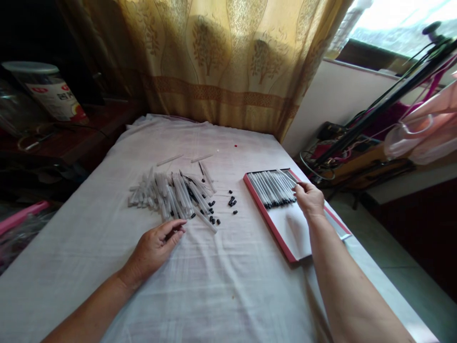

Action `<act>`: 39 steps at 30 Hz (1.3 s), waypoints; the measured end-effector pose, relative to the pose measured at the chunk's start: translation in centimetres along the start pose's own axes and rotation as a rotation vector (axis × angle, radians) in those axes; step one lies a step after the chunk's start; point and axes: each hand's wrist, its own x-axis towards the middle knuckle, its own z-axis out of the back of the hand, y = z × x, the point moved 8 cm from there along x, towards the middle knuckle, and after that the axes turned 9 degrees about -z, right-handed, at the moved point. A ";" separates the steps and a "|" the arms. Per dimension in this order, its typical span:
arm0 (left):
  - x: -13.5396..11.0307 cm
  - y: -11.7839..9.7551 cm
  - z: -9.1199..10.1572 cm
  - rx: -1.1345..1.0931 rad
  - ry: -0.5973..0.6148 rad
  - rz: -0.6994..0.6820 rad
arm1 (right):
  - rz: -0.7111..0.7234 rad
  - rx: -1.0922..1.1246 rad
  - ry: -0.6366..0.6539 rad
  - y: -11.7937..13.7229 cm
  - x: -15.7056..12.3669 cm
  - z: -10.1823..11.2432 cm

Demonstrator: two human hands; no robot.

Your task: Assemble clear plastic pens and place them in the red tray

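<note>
Right hand pinches a tube over the half-filled box; a pile lies unboxed, twelve o'clock from the loosely open left hand.

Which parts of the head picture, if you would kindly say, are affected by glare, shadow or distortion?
Head view: the window is washed out by glare; head view: a soft shadow lies in the box below its row of tubes; head view: the jar leans and looks stretched, likely from the wide lens.
</note>
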 end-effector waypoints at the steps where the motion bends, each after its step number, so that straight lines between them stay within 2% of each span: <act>1: 0.1 -0.1 0.0 0.008 0.000 -0.004 | -0.018 -0.018 0.005 -0.4 0.3 -0.5; 4: 0.3 -0.4 0.2 0.035 -0.003 -0.027 | -0.055 -0.026 0.012 -0.7 0.1 -1.8; 8: 0.4 -0.6 0.4 0.067 -0.015 -0.057 | -0.056 -0.090 0.004 -0.2 -0.8 -2.3; 18: 0.4 -0.7 0.3 0.078 -0.009 -0.074 | -0.040 -0.222 0.064 0.5 -1.2 -2.4; 23: 0.3 -0.7 0.3 0.079 -0.003 -0.072 | -0.011 -0.242 0.047 1.6 -1.5 -1.5; 27: 0.3 -0.7 0.2 0.082 -0.003 -0.080 | 0.120 -0.183 -0.013 5.6 -2.9 -0.5; 29: 0.3 -0.7 0.2 0.077 -0.002 -0.088 | 0.214 -0.144 0.021 8.5 -4.6 -1.0; 34: 0.3 -0.5 0.1 0.070 0.000 -0.087 | 0.445 -0.159 0.272 15.0 -10.7 -5.6; 39: 0.3 -0.7 0.1 0.066 0.006 -0.097 | 0.509 -0.246 0.401 17.8 -14.8 -9.3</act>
